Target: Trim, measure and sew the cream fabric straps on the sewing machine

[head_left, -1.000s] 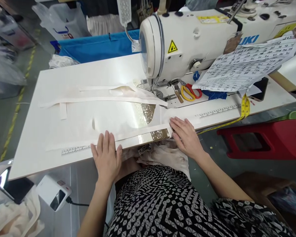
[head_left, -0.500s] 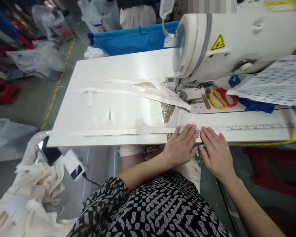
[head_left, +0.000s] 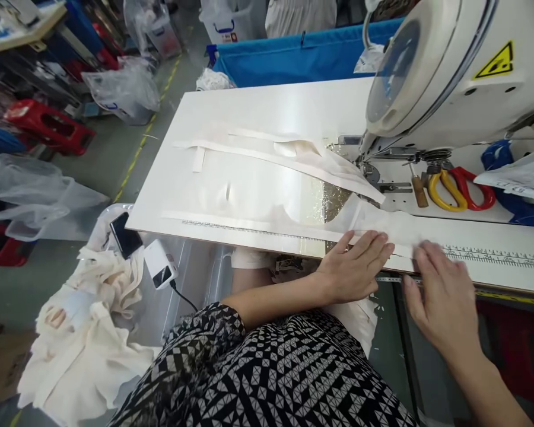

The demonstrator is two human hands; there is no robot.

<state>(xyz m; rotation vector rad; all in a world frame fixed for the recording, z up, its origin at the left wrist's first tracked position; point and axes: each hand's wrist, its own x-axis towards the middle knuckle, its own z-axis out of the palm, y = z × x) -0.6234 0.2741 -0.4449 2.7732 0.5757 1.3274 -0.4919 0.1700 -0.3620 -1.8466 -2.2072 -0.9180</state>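
Note:
My left hand (head_left: 355,268) lies flat near the table's front edge, its fingers stretched over a white fabric piece (head_left: 380,220). This piece has a long narrow strip running left along a printed ruler scale. To the right, my right hand (head_left: 447,302) is open, with slightly blurred fingertips at the strip's right end; whether they press on it I cannot tell. A second white fabric piece (head_left: 276,155) with long strips lies farther back, its right end by the needle area of the sewing machine (head_left: 431,71).
Scissors (head_left: 447,191) with yellow and red handles and a wooden-handled tool (head_left: 419,188) lie on the machine bed. A phone (head_left: 125,235), a white device (head_left: 160,264) with a cable and cream fabric (head_left: 93,350) are at the lower left. Behind the table hangs a blue cloth bin (head_left: 267,64).
My right hand has slid right, away from my left hand, uncovering more of the fabric between them. My left hand stays on the fabric. The camera view has shifted.

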